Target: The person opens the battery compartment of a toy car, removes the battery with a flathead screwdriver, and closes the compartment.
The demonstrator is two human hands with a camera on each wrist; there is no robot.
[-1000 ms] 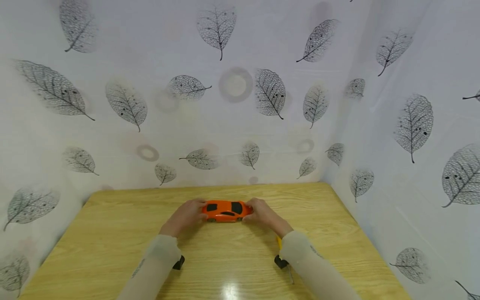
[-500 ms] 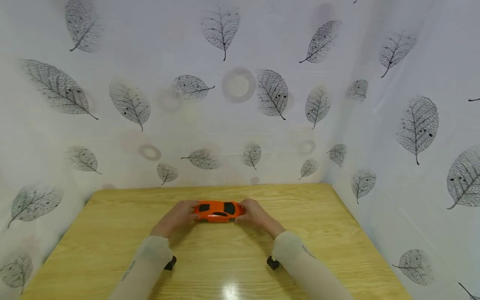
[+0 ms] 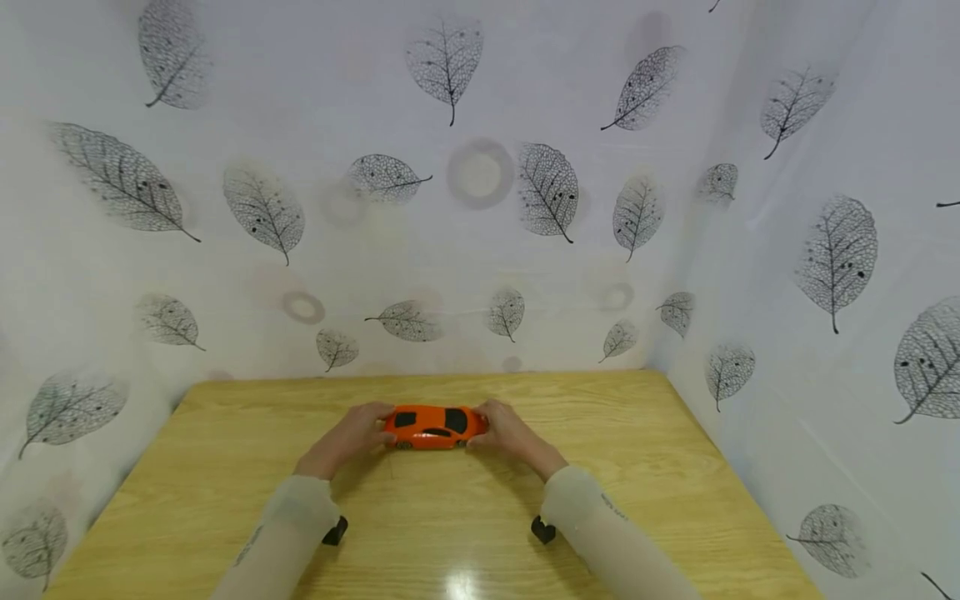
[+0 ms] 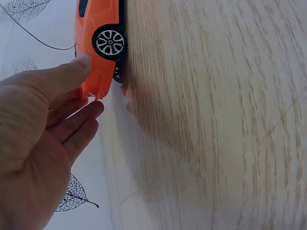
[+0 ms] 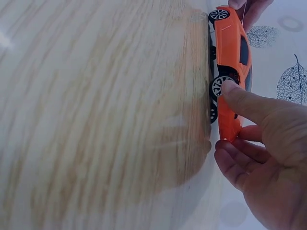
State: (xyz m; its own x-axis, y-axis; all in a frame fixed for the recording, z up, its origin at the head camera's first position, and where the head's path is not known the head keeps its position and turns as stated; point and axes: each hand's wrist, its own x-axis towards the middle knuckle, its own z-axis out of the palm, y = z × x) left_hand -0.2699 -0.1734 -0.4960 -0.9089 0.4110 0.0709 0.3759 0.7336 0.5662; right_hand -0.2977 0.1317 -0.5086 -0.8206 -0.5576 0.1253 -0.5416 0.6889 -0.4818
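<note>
An orange toy car (image 3: 431,427) with black windows stands lengthwise across the far middle of the table, its wheels at the tabletop. My left hand (image 3: 352,437) pinches its left end; in the left wrist view the thumb lies on the orange body near a silver-spoked wheel (image 4: 110,42) and the fingers are behind. At the other end my right hand (image 3: 513,433) holds the car between thumb and fingers. The right wrist view has that thumb beside a wheel, with fingertips (image 5: 225,148) around the car's tip.
The wood-grain table (image 3: 450,517) ends at the back against a white leaf-printed sheet (image 3: 465,250), which also hangs along both sides. A black wrist mount (image 3: 335,531) sits under the left sleeve, another mount (image 3: 543,530) under the right.
Both hands have shifted the toy car a little to the left, keeping hold of its ends. A yellow item by the right forearm has gone out of sight behind the sleeve.
</note>
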